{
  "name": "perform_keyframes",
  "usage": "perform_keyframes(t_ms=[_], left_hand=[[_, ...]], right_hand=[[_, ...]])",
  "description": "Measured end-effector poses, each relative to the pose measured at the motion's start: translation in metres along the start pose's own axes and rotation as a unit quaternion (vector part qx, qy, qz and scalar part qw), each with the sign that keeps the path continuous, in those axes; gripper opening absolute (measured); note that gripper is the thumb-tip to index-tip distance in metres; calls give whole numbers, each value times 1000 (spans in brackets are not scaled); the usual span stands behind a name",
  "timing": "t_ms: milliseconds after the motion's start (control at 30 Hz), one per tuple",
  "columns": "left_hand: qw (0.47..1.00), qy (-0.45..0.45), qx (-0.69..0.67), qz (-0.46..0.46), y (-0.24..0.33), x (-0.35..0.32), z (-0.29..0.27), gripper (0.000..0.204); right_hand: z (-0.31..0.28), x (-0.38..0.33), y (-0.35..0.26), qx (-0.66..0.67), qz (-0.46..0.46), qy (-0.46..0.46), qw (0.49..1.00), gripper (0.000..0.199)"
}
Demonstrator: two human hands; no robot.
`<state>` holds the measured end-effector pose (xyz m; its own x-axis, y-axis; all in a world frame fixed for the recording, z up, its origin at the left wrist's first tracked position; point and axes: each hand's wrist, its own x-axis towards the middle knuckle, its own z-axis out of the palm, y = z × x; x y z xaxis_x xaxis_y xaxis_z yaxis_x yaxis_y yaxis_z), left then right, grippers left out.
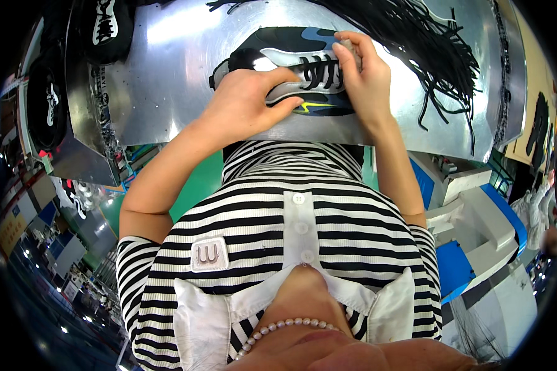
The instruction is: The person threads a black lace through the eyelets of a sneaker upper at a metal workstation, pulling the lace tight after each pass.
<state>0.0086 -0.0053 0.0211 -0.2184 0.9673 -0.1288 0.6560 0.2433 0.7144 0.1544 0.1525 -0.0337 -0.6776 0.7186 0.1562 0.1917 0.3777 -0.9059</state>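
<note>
A black, grey and blue sneaker (278, 57) with a yellow mark lies on its side on the metal table, heel to the left. Black shoelace (319, 71) crosses its front in several rows. My left hand (244, 99) holds the sneaker near the ankle opening, thumb and forefinger on its grey upper. Over the toe end is my right hand (366, 77), its fingers bent and closed. A small greyish thing shows between them, too hidden to name. The right hand covers the toe.
A thick bundle of loose black shoelaces (414, 43) spreads across the metal table (173, 74) at the far right. More black shoes (107, 31) stand at the far left. A blue and white machine or seat-like part (476, 229) is at the right, below the table edge.
</note>
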Motion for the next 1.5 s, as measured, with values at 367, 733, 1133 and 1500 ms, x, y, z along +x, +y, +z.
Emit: perform_keyframes(t_ms=[367, 733, 1133, 1500], left_hand=[[989, 139, -45, -21, -1, 10, -5, 26], [978, 175, -106, -42, -8, 29, 11, 26], [982, 178, -65, -24, -12, 29, 15, 22], [978, 172, -113, 27, -17, 35, 17, 22]], right_hand=[[-2, -3, 6, 45, -96, -17, 994, 17], [1, -1, -12, -196, -239, -147, 940, 17], [-13, 6, 5, -59, -231, -235, 942, 27], [-26, 0, 10, 35, -170, -207, 963, 20]])
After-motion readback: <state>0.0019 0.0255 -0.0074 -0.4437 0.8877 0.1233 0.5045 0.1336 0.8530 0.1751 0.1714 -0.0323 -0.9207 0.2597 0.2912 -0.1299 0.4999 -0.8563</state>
